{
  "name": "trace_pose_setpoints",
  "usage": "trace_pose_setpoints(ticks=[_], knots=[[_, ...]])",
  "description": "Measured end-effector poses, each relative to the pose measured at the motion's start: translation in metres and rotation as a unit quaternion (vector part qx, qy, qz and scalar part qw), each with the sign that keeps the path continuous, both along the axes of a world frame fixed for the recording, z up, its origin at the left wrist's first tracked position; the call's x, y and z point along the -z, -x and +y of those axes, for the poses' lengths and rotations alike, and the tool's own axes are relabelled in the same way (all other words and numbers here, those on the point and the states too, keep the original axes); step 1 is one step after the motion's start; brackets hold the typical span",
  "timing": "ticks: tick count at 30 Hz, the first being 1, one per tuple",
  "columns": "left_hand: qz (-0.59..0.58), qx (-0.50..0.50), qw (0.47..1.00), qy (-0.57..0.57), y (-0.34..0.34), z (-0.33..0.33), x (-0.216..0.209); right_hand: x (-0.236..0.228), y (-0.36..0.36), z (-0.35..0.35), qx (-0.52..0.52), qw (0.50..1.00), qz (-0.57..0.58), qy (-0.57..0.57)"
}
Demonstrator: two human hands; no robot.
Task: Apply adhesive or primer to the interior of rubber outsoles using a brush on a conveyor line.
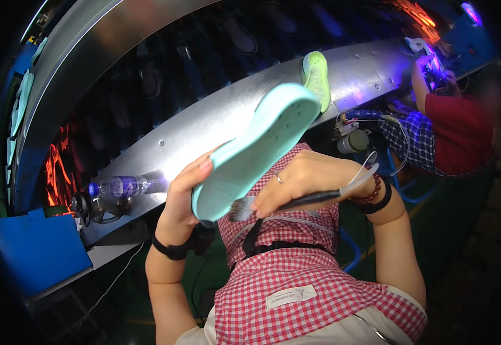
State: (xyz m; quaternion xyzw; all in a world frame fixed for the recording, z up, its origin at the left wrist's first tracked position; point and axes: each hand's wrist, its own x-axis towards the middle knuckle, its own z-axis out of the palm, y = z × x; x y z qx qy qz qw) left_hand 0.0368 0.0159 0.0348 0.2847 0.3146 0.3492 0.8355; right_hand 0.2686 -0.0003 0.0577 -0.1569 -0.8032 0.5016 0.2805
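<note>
My left hand (182, 188) is closed around the heel end of a turquoise foam shoe sole (259, 146). The sole is held tilted over my lap, its rimmed inner face turned toward my right hand, with small holes near the toe end. In my right hand (302, 178) is a brush with a black handle (311, 199). Its bristles (240, 209) are at the heel end's edge; whether they touch it I cannot tell. A thin clear tube runs from the handle's back end past my wrist. Beyond the toe, a yellow-green shoe sole (316, 80) lies on the metal ledge.
A curved metal ledge (204, 129) borders a dark conveyor carrying several soles. Left on the ledge lies a clear plastic bottle (126, 187) beside a dark-lidded container (109, 208). A lidded jar (354, 141) stands to the right. A co-worker in red (457, 129) works farther right.
</note>
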Motion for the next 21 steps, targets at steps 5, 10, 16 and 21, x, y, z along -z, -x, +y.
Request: trace_pose_setpoints(ticks=[5, 10, 16, 21], knots=[[0.051, 0.074, 0.996, 0.015, 0.002, -0.003, -0.009, 0.008, -0.008, 0.006, 0.006, 0.999, -0.013, -0.044], [0.110, 0.099, 0.989, 0.000, 0.010, -0.008, -0.006, 0.000, -0.013, -0.002, -0.034, 0.989, -0.116, -0.087], [0.132, 0.099, 0.986, -0.001, 0.015, -0.010, -0.001, -0.002, -0.019, 0.001, -0.014, 0.983, -0.149, -0.111], [0.116, 0.058, 0.992, 0.000, 0.020, -0.014, -0.004, 0.010, -0.028, 0.011, 0.031, 0.995, -0.041, -0.083]])
